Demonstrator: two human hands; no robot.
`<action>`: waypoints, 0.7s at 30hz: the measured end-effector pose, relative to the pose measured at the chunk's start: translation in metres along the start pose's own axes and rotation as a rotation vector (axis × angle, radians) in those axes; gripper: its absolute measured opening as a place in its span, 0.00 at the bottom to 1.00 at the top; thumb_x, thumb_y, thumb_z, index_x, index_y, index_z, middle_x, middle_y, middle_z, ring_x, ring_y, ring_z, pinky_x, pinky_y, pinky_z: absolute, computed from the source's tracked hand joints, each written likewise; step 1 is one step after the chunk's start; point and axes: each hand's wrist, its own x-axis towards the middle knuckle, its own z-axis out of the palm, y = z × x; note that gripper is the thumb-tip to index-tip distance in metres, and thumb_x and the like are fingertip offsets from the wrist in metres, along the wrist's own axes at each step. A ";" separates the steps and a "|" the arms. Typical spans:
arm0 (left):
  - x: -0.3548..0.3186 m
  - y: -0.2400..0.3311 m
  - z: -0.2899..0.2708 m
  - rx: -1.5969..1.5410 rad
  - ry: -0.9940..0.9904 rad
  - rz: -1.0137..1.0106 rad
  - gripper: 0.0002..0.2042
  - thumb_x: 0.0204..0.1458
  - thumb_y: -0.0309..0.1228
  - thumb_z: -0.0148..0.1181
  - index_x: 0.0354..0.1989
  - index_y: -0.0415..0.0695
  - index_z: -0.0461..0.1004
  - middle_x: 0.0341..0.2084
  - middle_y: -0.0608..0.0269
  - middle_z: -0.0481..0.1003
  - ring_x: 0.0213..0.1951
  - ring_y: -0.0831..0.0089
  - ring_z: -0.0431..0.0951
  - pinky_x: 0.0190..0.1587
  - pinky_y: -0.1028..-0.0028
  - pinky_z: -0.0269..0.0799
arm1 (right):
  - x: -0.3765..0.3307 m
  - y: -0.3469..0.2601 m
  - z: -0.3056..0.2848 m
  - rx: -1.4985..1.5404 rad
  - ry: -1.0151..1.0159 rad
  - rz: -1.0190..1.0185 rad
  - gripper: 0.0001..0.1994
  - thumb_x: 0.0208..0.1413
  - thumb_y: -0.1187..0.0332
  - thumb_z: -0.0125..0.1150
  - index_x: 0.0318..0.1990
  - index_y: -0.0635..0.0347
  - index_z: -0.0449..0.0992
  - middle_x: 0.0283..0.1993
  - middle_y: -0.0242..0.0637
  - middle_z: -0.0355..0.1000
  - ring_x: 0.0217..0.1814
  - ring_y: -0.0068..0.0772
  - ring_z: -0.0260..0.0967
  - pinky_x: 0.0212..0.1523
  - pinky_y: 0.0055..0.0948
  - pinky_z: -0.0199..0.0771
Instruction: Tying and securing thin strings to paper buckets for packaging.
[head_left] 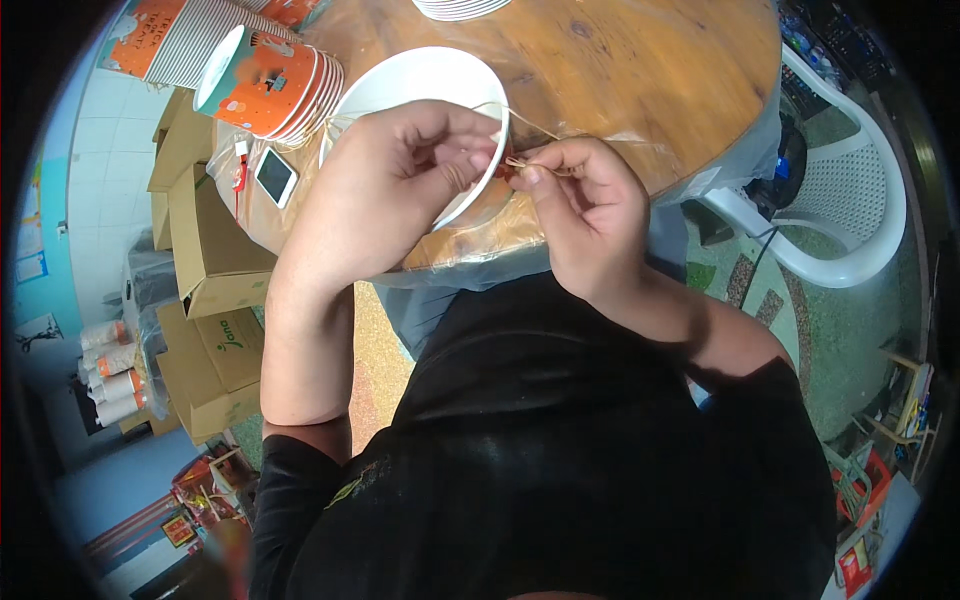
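A large white paper bucket [440,75] is tilted on its side in front of me, its open mouth toward me. My left hand [385,180] reaches into the mouth, with thumb and fingers closed at the right side of the rim. Just outside that rim, my right hand [595,205] pinches a thin tan cord [535,124] between thumb and forefinger, with a small loop showing at the fingertips. More of the cord crosses the bucket's mouth and shows again at its left side. The left fingertips are partly hidden, so whether they also hold cord is unclear.
Orange and teal printed paper buckets [268,85] stand nested at the back left of the plastic-covered round wooden table [640,75]. A phone [276,177] lies at the left edge. Cardboard boxes [222,240] stand left; a white plastic chair [850,190] stands right.
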 end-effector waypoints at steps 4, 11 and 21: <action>0.000 0.012 -0.004 0.349 0.113 0.497 0.18 0.60 0.27 0.76 0.57 0.39 0.84 0.46 0.57 0.85 0.48 0.64 0.86 0.53 0.65 0.81 | 0.000 -0.008 -0.002 0.055 -0.031 -0.015 0.05 0.68 0.82 0.68 0.47 0.69 0.79 0.45 0.37 0.81 0.44 0.19 0.82 0.47 0.22 0.85; -0.007 0.023 0.002 0.713 0.135 0.753 0.20 0.45 0.26 0.79 0.49 0.42 0.88 0.43 0.60 0.81 0.46 0.55 0.83 0.47 0.59 0.78 | 0.004 -0.031 0.000 0.100 -0.092 -0.033 0.06 0.68 0.84 0.67 0.48 0.69 0.79 0.48 0.39 0.81 0.45 0.22 0.83 0.46 0.22 0.85; -0.006 0.017 0.003 0.782 0.131 0.792 0.16 0.45 0.25 0.75 0.45 0.41 0.85 0.40 0.60 0.83 0.44 0.55 0.83 0.49 0.58 0.77 | 0.005 -0.036 -0.008 -0.128 -0.105 -0.031 0.08 0.62 0.81 0.76 0.46 0.65 0.83 0.37 0.31 0.80 0.34 0.18 0.76 0.37 0.22 0.77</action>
